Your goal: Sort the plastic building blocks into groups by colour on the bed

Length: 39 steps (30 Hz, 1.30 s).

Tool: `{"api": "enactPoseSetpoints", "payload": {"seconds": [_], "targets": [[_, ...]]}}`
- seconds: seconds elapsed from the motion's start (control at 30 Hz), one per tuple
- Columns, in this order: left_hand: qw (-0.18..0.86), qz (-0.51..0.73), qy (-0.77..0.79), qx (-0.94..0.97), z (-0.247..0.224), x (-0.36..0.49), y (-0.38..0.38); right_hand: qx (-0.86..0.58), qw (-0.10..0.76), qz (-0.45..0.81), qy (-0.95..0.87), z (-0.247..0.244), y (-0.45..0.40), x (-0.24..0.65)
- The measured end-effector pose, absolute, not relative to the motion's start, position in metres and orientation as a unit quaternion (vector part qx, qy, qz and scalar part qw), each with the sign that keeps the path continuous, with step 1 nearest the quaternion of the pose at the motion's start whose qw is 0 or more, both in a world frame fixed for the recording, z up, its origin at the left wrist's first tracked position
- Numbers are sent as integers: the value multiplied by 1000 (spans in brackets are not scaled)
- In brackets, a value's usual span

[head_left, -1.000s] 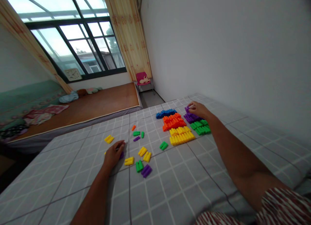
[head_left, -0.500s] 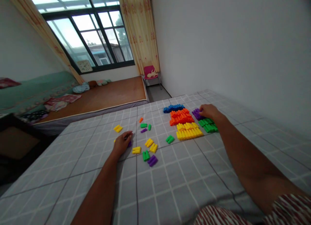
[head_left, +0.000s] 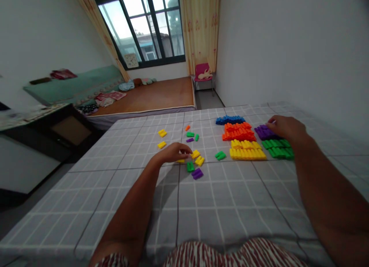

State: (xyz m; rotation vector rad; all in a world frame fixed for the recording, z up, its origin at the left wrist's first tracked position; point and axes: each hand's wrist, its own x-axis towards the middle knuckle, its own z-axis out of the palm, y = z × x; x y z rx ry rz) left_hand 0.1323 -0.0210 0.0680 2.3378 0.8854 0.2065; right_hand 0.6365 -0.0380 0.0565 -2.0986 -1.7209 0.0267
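My left hand (head_left: 174, 152) hovers over the loose building blocks, fingers curled and closed; whatever they hold is hidden. Just past its fingertips lie yellow blocks (head_left: 199, 161), and a green block (head_left: 190, 167) and a purple block (head_left: 197, 174) sit nearer to me. My right hand (head_left: 288, 127) is at the far right, its fingers pinched at the edge of the purple building blocks (head_left: 265, 132). Below that hand are rows of green blocks (head_left: 277, 148). To the left stand rows of yellow blocks (head_left: 248, 150), orange blocks (head_left: 238, 132) and blue blocks (head_left: 230, 120).
A grey checked cloth (head_left: 213, 205) covers the surface. Single blocks lie scattered at its middle, including a green one (head_left: 220, 155) and an orange one (head_left: 187, 127). Beyond are a bed (head_left: 164, 94), a pink chair (head_left: 201, 70) and a dark cabinet (head_left: 66, 124).
The view has swung left, so everything sits further right. My left hand has moved right, towards the yellow blocks. My right hand has drawn back slightly, showing more of the purple blocks.
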Motion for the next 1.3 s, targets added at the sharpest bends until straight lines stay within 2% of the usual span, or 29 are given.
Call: {"api": "enactPoseSetpoints", "payload": {"seconds": [0.07, 0.13, 0.2, 0.33, 0.5, 0.63, 0.77, 0.9, 1.03, 1.17, 1.3], "targets": [[319, 28, 295, 900, 74, 150, -41, -782, 170, -18, -600, 71, -42, 616], [271, 9, 287, 919, 72, 164, -56, -798, 127, -37, -587, 86, -47, 593], [228, 5, 278, 933, 67, 173, -64, -783, 124, -39, -608, 96, -53, 569], [214, 79, 283, 932, 53, 177, -56, -690, 194, -9, -698, 99, -58, 525], [299, 244, 303, 871, 41, 183, -39, -500, 301, 166, -795, 78, -61, 466], [366, 312, 315, 818, 35, 196, -41, -431, 321, 290, -792, 58, -69, 426], [392, 331, 313, 799, 35, 202, -45, -424, 326, 291, -793, 50, -68, 411], [312, 329, 324, 830, 36, 181, -27, -479, 351, 223, -773, 66, -51, 448], [206, 348, 409, 818, 28, 133, 8, -634, 390, 93, -661, 86, -40, 545], [170, 342, 470, 796, 10, 96, 33, -778, 335, -42, -530, 84, -49, 644], [157, 324, 482, 799, -5, 86, 44, -843, 248, -39, -475, 75, -63, 691]]}}
